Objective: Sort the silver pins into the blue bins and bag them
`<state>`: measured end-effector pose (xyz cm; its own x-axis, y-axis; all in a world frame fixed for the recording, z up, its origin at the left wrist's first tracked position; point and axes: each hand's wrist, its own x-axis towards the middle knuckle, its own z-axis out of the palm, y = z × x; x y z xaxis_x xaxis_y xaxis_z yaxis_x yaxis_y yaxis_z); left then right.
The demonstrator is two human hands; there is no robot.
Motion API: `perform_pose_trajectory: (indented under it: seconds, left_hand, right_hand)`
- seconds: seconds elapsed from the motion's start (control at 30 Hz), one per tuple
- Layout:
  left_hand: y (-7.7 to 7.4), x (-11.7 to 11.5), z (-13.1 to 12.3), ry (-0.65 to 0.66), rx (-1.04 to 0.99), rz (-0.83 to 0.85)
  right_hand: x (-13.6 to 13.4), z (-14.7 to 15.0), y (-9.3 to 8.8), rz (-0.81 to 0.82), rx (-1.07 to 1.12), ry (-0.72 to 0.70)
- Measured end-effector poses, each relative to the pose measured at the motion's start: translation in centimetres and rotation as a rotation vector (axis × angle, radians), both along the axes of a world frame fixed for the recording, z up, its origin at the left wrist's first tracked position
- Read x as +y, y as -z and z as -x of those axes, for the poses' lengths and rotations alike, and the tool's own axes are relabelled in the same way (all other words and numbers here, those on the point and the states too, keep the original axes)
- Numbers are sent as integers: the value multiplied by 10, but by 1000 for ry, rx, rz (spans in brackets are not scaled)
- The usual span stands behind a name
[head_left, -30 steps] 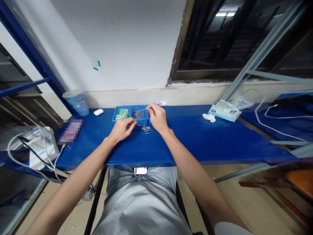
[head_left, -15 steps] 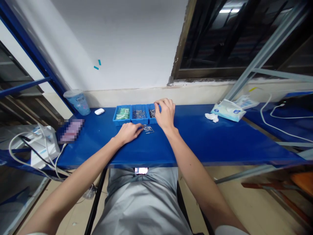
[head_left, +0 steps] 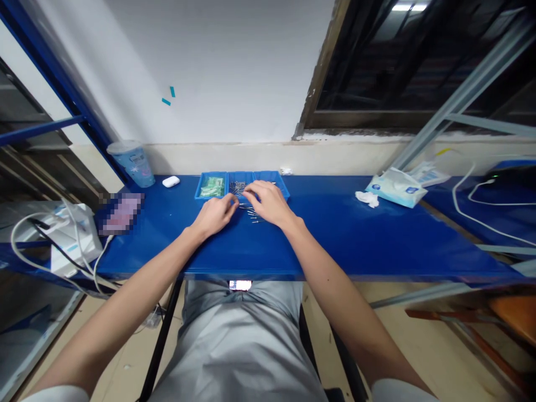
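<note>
My left hand point(head_left: 215, 215) hovers low over the blue table, thumb and fingers pinched, and a thin metal rivet seems to stick out from its fingertips. My right hand point(head_left: 270, 202) is bent just beside it, thumb and index finger closed in front of the bins; whatever they hold is too small to make out. Beneath and between the hands lies a small pile of silver rivets point(head_left: 253, 214). Behind stand three joined blue bins: the left bin point(head_left: 197, 192) has green packets point(head_left: 213, 187), the middle one holds metal pins point(head_left: 237, 187), and the right bin point(head_left: 286, 194) is partly covered by my right hand.
A blue cup point(head_left: 136, 167) and a white case point(head_left: 171, 181) stand at the back left, near a blurred pink item point(head_left: 123, 214) and a power strip with cables point(head_left: 75, 240). On the right lie crumpled tissue point(head_left: 367, 199) and a tissue pack point(head_left: 397, 187). A wall runs behind.
My right hand has come back from the right bin, moving left and toward me, close to my left hand. My left hand has risen slightly from the pile and shifted left.
</note>
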<state>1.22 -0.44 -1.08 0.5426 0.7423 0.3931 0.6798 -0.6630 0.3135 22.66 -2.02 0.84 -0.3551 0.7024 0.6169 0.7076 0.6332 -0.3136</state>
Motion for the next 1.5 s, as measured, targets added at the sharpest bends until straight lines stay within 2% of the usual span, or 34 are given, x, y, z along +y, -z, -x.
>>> perform_pose_trajectory:
  seconds: [0.27,0.73,1.0,1.27,1.5]
  left_hand:
    - [-5,2,5,-22,-189,-29]
    - [-7,3,7,-4,-278,-22]
    - [-8,1,7,109,-213,39]
    - [0,6,13,98,-136,33]
    - [-3,3,15,102,-140,50]
  right_hand:
    - [-2,0,1,66,-43,-32]
    - [-1,3,4,108,-102,-24]
    - [0,4,4,112,-104,-1]
    - [-2,15,7,76,-45,-66]
    - [-5,19,5,25,-20,-49]
